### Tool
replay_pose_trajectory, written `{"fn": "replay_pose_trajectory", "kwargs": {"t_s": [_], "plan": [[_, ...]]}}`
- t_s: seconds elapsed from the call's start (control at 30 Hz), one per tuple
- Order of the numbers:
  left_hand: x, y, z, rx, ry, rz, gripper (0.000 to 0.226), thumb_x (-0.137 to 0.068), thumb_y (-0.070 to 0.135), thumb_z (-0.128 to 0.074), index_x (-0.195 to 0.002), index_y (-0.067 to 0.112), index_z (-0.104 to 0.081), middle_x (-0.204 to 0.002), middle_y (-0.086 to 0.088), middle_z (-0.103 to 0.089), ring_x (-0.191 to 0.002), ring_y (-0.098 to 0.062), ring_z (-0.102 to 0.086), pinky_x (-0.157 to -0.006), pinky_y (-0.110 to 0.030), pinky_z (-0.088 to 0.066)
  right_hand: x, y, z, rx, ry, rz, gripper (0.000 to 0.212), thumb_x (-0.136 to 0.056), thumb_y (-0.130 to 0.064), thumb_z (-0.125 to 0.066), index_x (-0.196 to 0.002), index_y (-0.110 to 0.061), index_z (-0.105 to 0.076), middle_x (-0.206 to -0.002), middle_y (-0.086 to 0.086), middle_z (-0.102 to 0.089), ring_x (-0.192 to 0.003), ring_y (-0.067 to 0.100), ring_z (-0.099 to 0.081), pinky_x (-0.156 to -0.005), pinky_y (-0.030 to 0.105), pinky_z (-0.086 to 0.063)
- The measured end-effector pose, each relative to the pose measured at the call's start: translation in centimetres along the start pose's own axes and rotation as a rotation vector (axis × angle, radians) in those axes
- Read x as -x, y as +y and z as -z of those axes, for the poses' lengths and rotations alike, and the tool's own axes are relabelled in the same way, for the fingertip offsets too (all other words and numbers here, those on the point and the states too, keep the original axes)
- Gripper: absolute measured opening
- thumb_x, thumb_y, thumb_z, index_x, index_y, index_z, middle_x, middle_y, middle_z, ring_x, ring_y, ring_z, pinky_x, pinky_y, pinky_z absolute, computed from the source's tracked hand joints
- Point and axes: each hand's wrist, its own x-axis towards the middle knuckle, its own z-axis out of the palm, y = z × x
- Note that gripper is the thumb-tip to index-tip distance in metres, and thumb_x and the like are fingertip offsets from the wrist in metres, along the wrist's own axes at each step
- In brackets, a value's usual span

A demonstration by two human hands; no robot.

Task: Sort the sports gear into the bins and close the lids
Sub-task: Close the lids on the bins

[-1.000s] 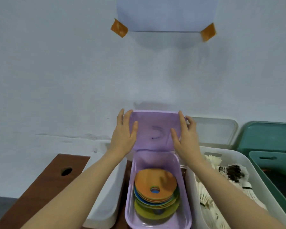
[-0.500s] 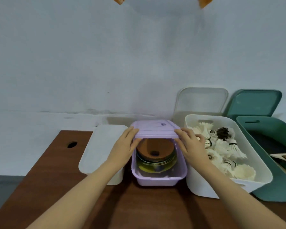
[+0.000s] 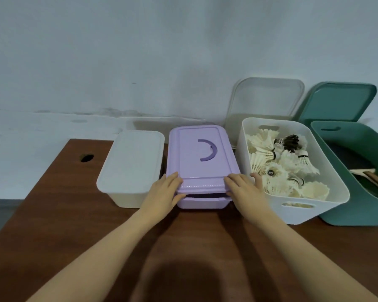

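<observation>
The purple bin [image 3: 203, 202] stands in the middle of the row on the brown table [image 3: 194, 240]. Its purple lid [image 3: 196, 155] with a curved handle lies almost flat on it, and a narrow dark gap shows under the front edge. My left hand [image 3: 162, 192] holds the lid's front left corner, fingers on top and thumb under the edge. My right hand [image 3: 244, 190] holds the front right corner the same way. The discs inside are hidden.
A white bin [image 3: 131, 162] with its lid on stands to the left. To the right are an open white bin [image 3: 297, 211] of shuttlecocks [image 3: 277, 162] and an open teal bin [image 3: 358, 205]. A clear lid [image 3: 264, 97] and a teal lid [image 3: 338, 101] lean on the wall. The table has a hole [image 3: 87, 158].
The purple lid has swung from upright down onto its bin, with both hands following it to the front corners. The view has tilted down.
</observation>
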Motion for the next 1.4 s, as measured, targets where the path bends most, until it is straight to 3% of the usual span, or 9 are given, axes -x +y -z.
{"fn": "replay_pose_trajectory", "kwargs": {"t_s": [0.23, 0.43, 0.67, 0.8, 0.97, 1.1, 1.2, 1.3, 1.4], "plan": [[0.8, 0.2, -0.3, -0.203, 0.026, -0.002, 0.040, -0.068, 0.032, -0.081, -0.100, 0.014, -0.064, -0.115, -0.009, -0.065, -0.095, -0.033, -0.065, -0.086, -0.052, -0.045, 1.0, -0.6, -0.8, -0.099, -0.003, -0.019, 0.041, -0.054, -0.011, -0.085, -0.090, -0.015, -0.068, -0.088, 0.000, -0.066, -0.081, 0.024, -0.065, -0.079, 0.032, -0.029], [0.9, 0.2, -0.3, -0.031, 0.085, 0.064, 0.036, -0.084, 0.029, -0.068, -0.114, 0.012, -0.061, -0.129, -0.005, -0.057, -0.119, -0.031, -0.053, -0.102, -0.049, -0.027, 0.5, -0.1, -0.4, -0.159, 0.012, 0.020, 0.041, -0.052, -0.010, -0.087, -0.088, -0.011, -0.068, -0.086, 0.002, -0.066, -0.080, 0.028, -0.062, -0.075, 0.030, -0.036], [0.4, 1.1, 0.4, 0.069, 0.149, 0.077, 0.037, -0.090, 0.032, -0.059, -0.124, 0.016, -0.056, -0.138, 0.001, -0.050, -0.135, -0.027, -0.034, -0.110, -0.036, -0.011, 0.4, 0.2, 0.2, -0.172, 0.002, 0.006, 0.041, -0.051, -0.010, -0.088, -0.086, -0.009, -0.067, -0.085, 0.004, -0.065, -0.079, 0.029, -0.063, -0.074, 0.031, -0.029], [0.9, 1.2, 0.0, 0.104, 0.127, 0.091, 0.038, -0.087, 0.031, -0.063, -0.121, 0.015, -0.059, -0.135, 0.000, -0.053, -0.135, -0.031, -0.034, -0.108, -0.035, -0.014, 1.0, 0.4, 0.1, -0.131, -0.050, 0.023, 0.042, -0.049, -0.014, -0.090, -0.085, -0.013, -0.068, -0.083, 0.001, -0.065, -0.077, 0.027, -0.063, -0.074, 0.030, -0.029], [1.6, 1.8, -1.2, 0.046, 0.046, 0.079, 0.038, -0.078, 0.029, -0.066, -0.114, 0.014, -0.065, -0.115, -0.004, -0.066, -0.112, -0.037, -0.057, -0.096, -0.044, -0.033, 1.8, 0.1, -0.2, -0.180, -0.137, -0.017, 0.041, -0.048, -0.006, -0.088, -0.084, -0.010, -0.067, -0.090, 0.005, -0.066, -0.079, 0.029, -0.064, -0.069, 0.033, -0.050], [1.4, 1.8, -1.3, -0.128, 0.076, 0.013, 0.035, -0.073, 0.031, -0.067, -0.104, 0.013, -0.070, -0.101, -0.003, -0.069, -0.094, -0.031, -0.065, -0.086, -0.036, -0.028, 2.3, -0.7, -0.8, -0.298, -0.220, -0.100, 0.035, -0.058, 0.006, -0.080, -0.089, -0.002, -0.066, -0.111, 0.014, -0.065, -0.095, 0.034, -0.065, -0.063, 0.039, -0.055], [1.3, 1.6, -1.2, -0.237, 0.069, -0.029, 0.039, -0.067, 0.028, -0.082, -0.102, 0.012, -0.070, -0.100, -0.003, -0.070, -0.091, -0.029, -0.066, -0.087, -0.037, -0.029, 2.1, -0.8, -0.5, -0.311, -0.221, -0.094, 0.040, -0.051, 0.007, -0.083, -0.087, -0.002, -0.067, -0.106, 0.015, -0.068, -0.093, 0.033, -0.067, -0.061, 0.040, -0.056], [1.5, 0.9, -0.7, -0.280, 0.064, -0.048, 0.040, -0.068, 0.028, -0.081, -0.102, 0.012, -0.069, -0.101, -0.003, -0.069, -0.094, -0.028, -0.066, -0.089, -0.038, -0.028, 1.6, -1.0, 0.1, -0.238, -0.244, -0.035, 0.042, -0.046, -0.007, -0.089, -0.083, -0.009, -0.070, -0.097, 0.009, -0.071, -0.083, 0.029, -0.069, -0.064, 0.037, -0.054], [1.7, 0.1, -0.2, -0.266, 0.069, -0.058, 0.031, -0.076, 0.031, -0.068, -0.102, 0.013, -0.069, -0.108, -0.005, -0.067, -0.091, -0.026, -0.066, -0.089, -0.038, -0.036, 1.0, -1.7, 0.7, -0.251, -0.243, -0.052, 0.028, -0.069, -0.033, -0.074, -0.089, -0.014, -0.069, -0.093, 0.004, -0.069, -0.081, 0.028, -0.066, -0.068, 0.036, -0.051]]}}
